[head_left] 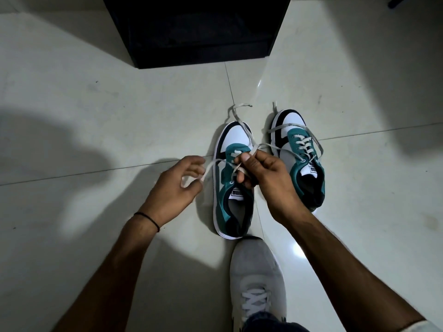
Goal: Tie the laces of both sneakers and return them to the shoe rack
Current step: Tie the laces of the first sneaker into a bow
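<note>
Grey shoe (257, 279) nearest; right hand (268, 176) pinching lace (215, 164) over left sneaker (233, 183).

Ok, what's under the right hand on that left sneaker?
The right hand pinches the white laces above the left sneaker. Its teal tongue and logo label show; the knot itself and the upper eyelets are covered by the fingers.

The glossy pale tiled floor (96, 121) carries two teal, white and black sneakers (233, 188) (300, 152) standing side by side, toes toward a black cabinet (196, 32). A grey mesh shoe (257, 271) stands just behind the left sneaker.
</note>
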